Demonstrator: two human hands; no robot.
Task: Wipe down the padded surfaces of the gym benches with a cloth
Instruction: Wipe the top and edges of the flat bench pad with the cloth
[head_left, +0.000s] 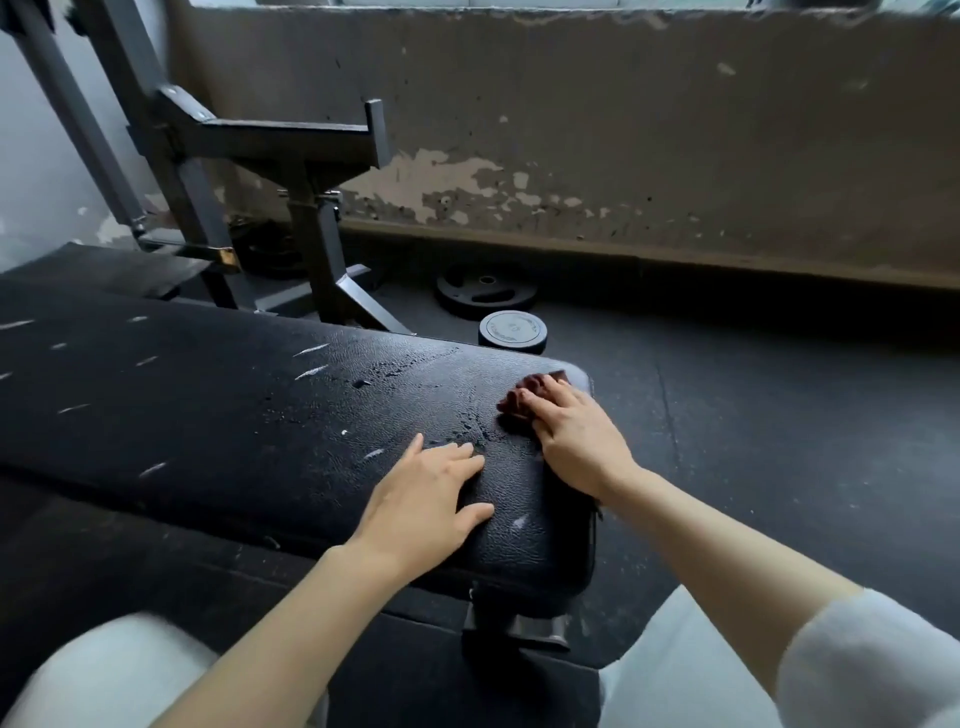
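— On the bench pad (234, 405), which way did it run?
— Lengthwise from far left to near right: black, pebbled vinyl, scuffed, rounded at the end. My right hand (574, 439) pressed the crumpled maroon cloth (524, 397) at that end; my left hand (426, 499) lay spread flat beside it.

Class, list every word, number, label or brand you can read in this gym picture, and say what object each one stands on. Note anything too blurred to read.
Grey weight plate on the floor: faint marks at its centre, perhaps a number, and lettering round the rim, all too blurred to read.
Black weight plate behind it: no readable text.
Bench pad, cloth, metal frame and wall: no text.
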